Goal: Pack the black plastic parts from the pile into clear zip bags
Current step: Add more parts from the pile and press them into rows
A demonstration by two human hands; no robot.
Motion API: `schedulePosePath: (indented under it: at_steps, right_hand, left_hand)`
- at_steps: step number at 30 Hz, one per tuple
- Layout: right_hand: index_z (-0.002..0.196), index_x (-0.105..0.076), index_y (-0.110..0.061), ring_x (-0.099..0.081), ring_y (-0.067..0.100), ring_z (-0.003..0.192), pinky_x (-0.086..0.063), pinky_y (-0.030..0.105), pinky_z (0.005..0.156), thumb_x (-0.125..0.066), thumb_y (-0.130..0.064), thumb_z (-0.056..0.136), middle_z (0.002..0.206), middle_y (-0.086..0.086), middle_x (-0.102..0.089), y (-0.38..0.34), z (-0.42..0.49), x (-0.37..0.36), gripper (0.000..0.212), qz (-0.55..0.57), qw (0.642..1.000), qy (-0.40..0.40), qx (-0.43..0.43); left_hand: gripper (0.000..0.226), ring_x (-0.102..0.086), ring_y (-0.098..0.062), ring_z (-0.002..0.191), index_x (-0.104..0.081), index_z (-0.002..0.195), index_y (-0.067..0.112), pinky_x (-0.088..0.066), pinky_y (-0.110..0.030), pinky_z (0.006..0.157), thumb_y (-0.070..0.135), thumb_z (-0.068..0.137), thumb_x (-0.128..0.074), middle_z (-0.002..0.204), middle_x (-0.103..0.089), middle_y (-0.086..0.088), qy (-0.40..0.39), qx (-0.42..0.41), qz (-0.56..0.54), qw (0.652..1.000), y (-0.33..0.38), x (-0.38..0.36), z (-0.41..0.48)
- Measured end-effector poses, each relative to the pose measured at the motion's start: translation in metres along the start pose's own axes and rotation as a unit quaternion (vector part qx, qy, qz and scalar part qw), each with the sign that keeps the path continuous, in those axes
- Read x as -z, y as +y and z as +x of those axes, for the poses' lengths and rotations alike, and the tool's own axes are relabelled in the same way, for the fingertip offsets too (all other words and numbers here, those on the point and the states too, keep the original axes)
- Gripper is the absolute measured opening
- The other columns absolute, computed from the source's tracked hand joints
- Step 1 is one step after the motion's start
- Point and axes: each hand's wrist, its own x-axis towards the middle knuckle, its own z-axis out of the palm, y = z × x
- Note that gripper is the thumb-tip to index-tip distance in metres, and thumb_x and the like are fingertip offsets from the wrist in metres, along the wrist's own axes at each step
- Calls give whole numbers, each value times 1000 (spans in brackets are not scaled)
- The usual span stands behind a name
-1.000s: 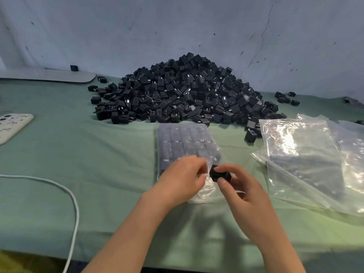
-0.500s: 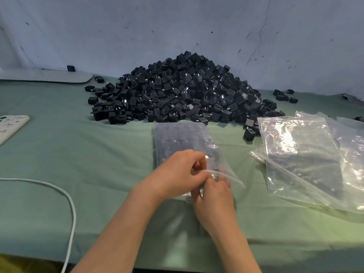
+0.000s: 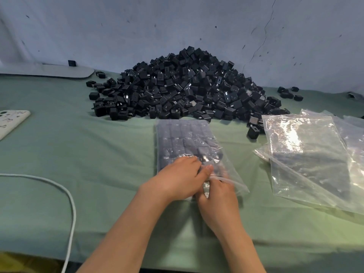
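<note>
Clear zip bag [image 3: 232, 182] centre frame: left hand [image 3: 177, 178] pinches mouth, right hand [image 3: 216, 200] inside, grip unclear; hard shove could scramble packed parts [image 3: 177, 138].

Green-covered bench [image 3: 78, 146] against a cracked pale wall [image 3: 118, 26]. White cable [image 3: 69, 201] loops near its front left corner, white panel [image 3: 11, 120] at left edge, flat grey slab [image 3: 65, 72] back left.

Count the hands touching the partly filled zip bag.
2. The left hand holds the bag near its mouth. The right hand, blurred, reaches into the mouth beside it, fingertips hidden.
</note>
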Motion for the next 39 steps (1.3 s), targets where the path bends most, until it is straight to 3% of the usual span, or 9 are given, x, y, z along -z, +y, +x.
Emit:
schedulePosePath:
  at_steps: [7, 11, 18, 24, 28, 31, 35, 39]
  right_hand:
    - [116, -63, -9, -36, 21, 137, -38, 33, 91, -51, -15, 92, 128, 12, -60, -2, 1, 1, 27, 16, 1000, 8, -11]
    - [125, -57, -12, -36, 23, 136, -37, 33, 92, -50, -17, 93, 142, 13, -48, -3, 2, 2, 33, 3, 1000, 5, -18]
    - [110, -59, -4, -51, 32, 110, -34, 33, 85, -48, -14, 92, 116, 15, -62, 0, 5, 2, 23, -36, 999, 6, -10]
    - [104, -61, -4, -50, 33, 117, -37, 35, 81, -46, -12, 92, 112, 18, -65, -1, 5, 0, 21, -28, 1000, 2, -8]
    - [100, -62, -6, -56, 32, 102, -36, 35, 78, -45, -14, 92, 107, 15, -66, 1, 6, 2, 20, -35, 999, -14, -2]
    - [109, -61, -1, -52, 34, 113, -35, 33, 81, -45, -9, 93, 114, 18, -64, 2, 5, 2, 24, -28, 1000, -7, 8]
    - [106, -61, 5, -54, 38, 105, -30, 31, 74, -47, -3, 90, 111, 24, -63, 1, 2, 2, 22, 1, 1000, 19, 8]
    - [102, -63, 2, -55, 36, 107, -34, 33, 73, -45, -3, 90, 106, 21, -65, 2, 6, 1, 22, 12, 1000, 5, 13]
  left_hand:
    - [56, -28, -18, 137, -54, 124, 12, -21, -34, 113, 49, 100, -20, 138, -45, -4, -9, 7, -2, 1000, 0, 0, 2]
    - [56, -28, -16, 138, -53, 128, 14, -21, -35, 114, 49, 100, -19, 139, -46, -2, -14, 5, -8, 1000, 0, 0, 2]
    - [58, -24, -16, 140, -44, 138, 15, -17, -33, 113, 50, 99, -18, 145, -40, -2, -10, 14, -11, 1000, 2, 0, 0]
    - [56, -18, -15, 143, -38, 143, 21, -13, -32, 115, 49, 100, -18, 151, -32, -2, -11, 11, -8, 1000, 3, -1, -2]
    - [59, -16, -15, 143, -38, 142, 16, -14, -34, 117, 50, 99, -17, 152, -30, -2, -7, 15, 3, 1000, 5, -3, -3]
    - [60, -17, -16, 143, -39, 140, 12, -14, -36, 118, 50, 99, -17, 149, -33, -3, -8, 12, 7, 1000, 5, -3, -4]
    - [64, -5, -12, 146, -25, 149, 14, -4, -31, 118, 51, 99, -15, 158, -14, -1, -24, 17, 6, 1000, 5, -2, -5]
    - [64, -6, -13, 145, -31, 147, 14, -5, -31, 116, 52, 98, -15, 158, -16, -1, -23, 17, 3, 1000, 6, -2, -4]
